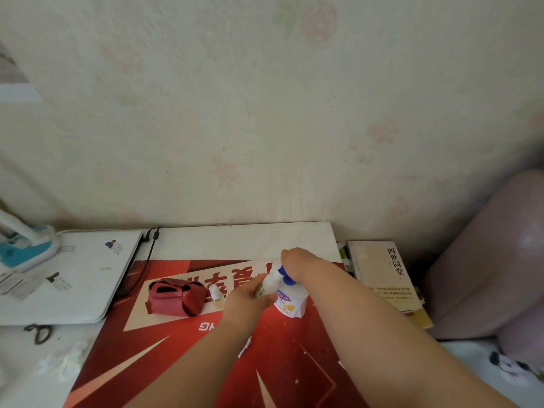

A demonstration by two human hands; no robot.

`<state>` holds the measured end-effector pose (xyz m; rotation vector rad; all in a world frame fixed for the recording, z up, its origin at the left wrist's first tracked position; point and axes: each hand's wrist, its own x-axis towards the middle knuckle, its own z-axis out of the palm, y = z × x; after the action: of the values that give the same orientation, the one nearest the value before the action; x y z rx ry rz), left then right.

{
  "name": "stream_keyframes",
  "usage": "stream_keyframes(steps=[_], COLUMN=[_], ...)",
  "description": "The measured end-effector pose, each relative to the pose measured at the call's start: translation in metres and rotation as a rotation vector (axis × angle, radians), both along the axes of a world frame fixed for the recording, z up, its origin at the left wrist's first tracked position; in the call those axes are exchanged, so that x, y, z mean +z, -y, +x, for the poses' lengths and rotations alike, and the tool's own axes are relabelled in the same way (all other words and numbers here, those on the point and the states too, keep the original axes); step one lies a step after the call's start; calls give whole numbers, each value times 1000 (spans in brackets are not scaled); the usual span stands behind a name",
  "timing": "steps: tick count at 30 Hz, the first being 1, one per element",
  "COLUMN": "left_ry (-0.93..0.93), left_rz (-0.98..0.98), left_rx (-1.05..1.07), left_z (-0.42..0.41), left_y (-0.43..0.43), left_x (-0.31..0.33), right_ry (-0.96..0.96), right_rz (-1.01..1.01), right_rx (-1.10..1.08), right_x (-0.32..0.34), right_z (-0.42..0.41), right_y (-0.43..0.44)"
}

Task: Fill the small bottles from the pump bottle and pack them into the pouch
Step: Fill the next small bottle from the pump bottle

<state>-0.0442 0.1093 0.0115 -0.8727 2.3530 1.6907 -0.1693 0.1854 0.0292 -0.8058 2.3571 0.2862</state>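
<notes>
while the left hand [247, 297] grips a small bottle [269, 284], its fingers curled round the white body, the right hand [297, 260] sits on top of the pump bottle [290, 303] with its fingers bent down over the blue pump head. the small bottle is held tilted, its upper end up against the pump's nozzle; blur hides whether the two actually touch. the pump bottle stands upright, right of centre, on the red poster [206, 363] that covers most of the worktop [235, 242]. its white body, with a blue and yellow label, shows below the hands. both bare forearms reach in from the lower edge

left of the hands a second small bottle [214, 291] stands upright on the poster, just beside the red pouch [173, 295]. the pouch lies slumped with dark folds at its top, and i cannot tell whether anything is inside it

further left a white laptop [67, 278] lies closed, and a black cable [147, 260] runs from its back corner down along its right edge. a teal and white lamp [26, 245] stands at the far left, and black-handled scissors [38, 332] lie in front of the laptop. on the right a pale book [382, 275] with dark characters on its cover tops a small stack just beside the worktop's edge, with a pink cushion [500, 260] beyond it. a pale flowered wall [265, 113] fills the upper part of the view
</notes>
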Motion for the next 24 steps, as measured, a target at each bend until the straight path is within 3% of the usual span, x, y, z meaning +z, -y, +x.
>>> stream_keyframes(steps=[24], left_ry=[-3], left_rz=[8], left_rx=[-44], left_z=[2], left_y=[2], left_x=[-4], right_ry=[20], right_rz=[-20], right_rx=[-48], right_x=[-14], right_z=[-4], right_y=[1])
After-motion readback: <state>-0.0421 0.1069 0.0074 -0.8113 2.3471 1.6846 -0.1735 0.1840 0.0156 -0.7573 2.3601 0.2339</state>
